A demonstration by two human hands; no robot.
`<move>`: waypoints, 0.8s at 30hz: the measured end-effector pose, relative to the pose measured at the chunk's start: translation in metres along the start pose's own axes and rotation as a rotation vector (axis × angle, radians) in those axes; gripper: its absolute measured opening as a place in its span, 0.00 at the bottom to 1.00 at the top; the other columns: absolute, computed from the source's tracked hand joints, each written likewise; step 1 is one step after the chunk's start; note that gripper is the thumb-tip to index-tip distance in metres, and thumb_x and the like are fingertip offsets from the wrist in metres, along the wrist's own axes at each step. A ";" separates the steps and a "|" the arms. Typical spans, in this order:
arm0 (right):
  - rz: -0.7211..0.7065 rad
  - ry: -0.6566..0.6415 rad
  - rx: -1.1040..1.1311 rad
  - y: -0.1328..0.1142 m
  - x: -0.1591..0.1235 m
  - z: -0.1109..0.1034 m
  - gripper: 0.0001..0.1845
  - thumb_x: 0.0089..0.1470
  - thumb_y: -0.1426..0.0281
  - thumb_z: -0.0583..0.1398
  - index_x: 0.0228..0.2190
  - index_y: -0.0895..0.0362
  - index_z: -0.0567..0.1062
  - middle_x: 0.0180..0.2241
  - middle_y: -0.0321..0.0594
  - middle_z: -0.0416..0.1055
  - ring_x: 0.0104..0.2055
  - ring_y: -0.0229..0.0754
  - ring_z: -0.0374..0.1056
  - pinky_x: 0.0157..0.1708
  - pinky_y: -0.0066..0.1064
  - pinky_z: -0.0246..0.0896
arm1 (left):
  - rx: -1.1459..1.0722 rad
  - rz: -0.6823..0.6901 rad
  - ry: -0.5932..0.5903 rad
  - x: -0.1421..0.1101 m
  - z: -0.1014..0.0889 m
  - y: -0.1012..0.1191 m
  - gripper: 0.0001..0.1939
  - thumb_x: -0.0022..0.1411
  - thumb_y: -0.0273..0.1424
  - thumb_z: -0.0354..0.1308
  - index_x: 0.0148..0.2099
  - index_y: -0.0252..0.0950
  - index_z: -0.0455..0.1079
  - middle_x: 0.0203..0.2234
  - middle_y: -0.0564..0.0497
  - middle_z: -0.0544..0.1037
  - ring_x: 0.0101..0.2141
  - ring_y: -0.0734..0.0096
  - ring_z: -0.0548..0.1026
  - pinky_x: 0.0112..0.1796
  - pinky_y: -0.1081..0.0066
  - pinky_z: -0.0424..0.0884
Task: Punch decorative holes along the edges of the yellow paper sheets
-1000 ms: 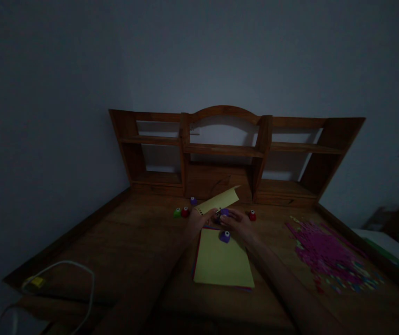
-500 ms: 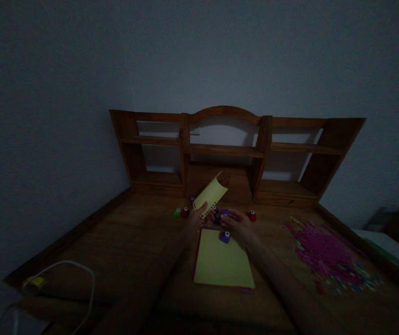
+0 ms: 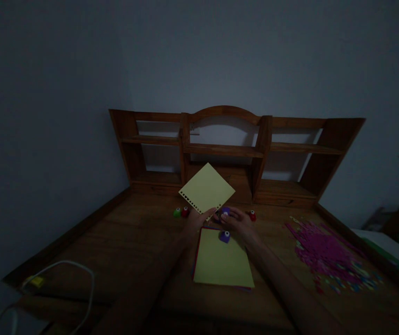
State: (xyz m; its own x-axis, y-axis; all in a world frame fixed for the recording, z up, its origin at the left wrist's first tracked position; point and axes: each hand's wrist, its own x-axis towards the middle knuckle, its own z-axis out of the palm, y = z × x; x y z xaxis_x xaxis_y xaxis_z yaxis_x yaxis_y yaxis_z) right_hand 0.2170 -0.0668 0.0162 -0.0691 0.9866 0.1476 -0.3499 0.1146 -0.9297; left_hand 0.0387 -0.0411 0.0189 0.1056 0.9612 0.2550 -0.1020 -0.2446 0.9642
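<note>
My left hand (image 3: 196,221) grips a yellow sheet of paper (image 3: 207,187) near its lowest corner, thumb on top. A row of punched holes runs along the sheet's lower left edge, with a few more on the lower right. In my right hand (image 3: 239,221) is a purple craft punch (image 3: 225,212), close beside that corner. Another purple punch (image 3: 225,237) rests on a stack of yellow paper (image 3: 223,263) just below. Red (image 3: 184,212) and green punches (image 3: 177,212) stand left of my left hand; a second red punch (image 3: 252,215) is right of my right hand.
A wooden shelf unit (image 3: 224,150) stands at the back of the wooden desk (image 3: 116,242). On the right lies a heap of pink paper strips (image 3: 320,249) with small coloured bits (image 3: 358,278). A white cable (image 3: 93,279) loops at the front left.
The yellow sheet has turned and flattened out, so its face and punched edge show more fully. My left hand has shifted with it; my right hand stays nearly in place with the punch.
</note>
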 end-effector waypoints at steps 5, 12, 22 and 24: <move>-0.011 0.001 -0.022 0.000 0.004 -0.002 0.26 0.37 0.63 0.75 0.40 0.55 0.78 0.42 0.44 0.79 0.42 0.47 0.76 0.48 0.39 0.69 | 0.027 0.033 -0.022 0.000 0.001 0.000 0.18 0.54 0.45 0.65 0.30 0.34 0.73 0.24 0.46 0.79 0.19 0.70 0.70 0.22 0.69 0.66; 0.007 0.023 -0.019 -0.003 0.003 0.002 0.25 0.35 0.63 0.75 0.37 0.56 0.77 0.40 0.44 0.79 0.40 0.47 0.77 0.46 0.40 0.71 | 0.044 0.035 -0.043 0.003 -0.001 -0.010 0.17 0.55 0.45 0.65 0.31 0.35 0.73 0.23 0.48 0.78 0.19 0.70 0.69 0.21 0.69 0.65; 0.008 0.037 -0.002 -0.004 0.002 0.002 0.24 0.35 0.63 0.75 0.36 0.56 0.77 0.38 0.43 0.79 0.38 0.45 0.76 0.42 0.37 0.71 | 0.024 0.062 -0.010 0.002 -0.001 -0.008 0.19 0.51 0.45 0.67 0.38 0.36 0.74 0.29 0.45 0.80 0.35 0.56 0.78 0.35 0.59 0.74; 0.007 0.050 -0.013 -0.007 0.001 0.003 0.25 0.35 0.62 0.75 0.36 0.56 0.77 0.38 0.43 0.79 0.37 0.45 0.76 0.41 0.36 0.71 | 0.021 0.055 -0.029 0.002 -0.001 -0.008 0.18 0.52 0.45 0.67 0.36 0.36 0.73 0.28 0.46 0.80 0.32 0.59 0.77 0.32 0.62 0.74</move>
State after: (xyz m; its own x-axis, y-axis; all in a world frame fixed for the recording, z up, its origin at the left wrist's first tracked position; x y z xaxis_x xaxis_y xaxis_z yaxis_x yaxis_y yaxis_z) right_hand 0.2169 -0.0667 0.0238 -0.0243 0.9920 0.1241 -0.3374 0.1087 -0.9351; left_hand 0.0391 -0.0377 0.0119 0.1290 0.9423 0.3089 -0.0872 -0.2995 0.9501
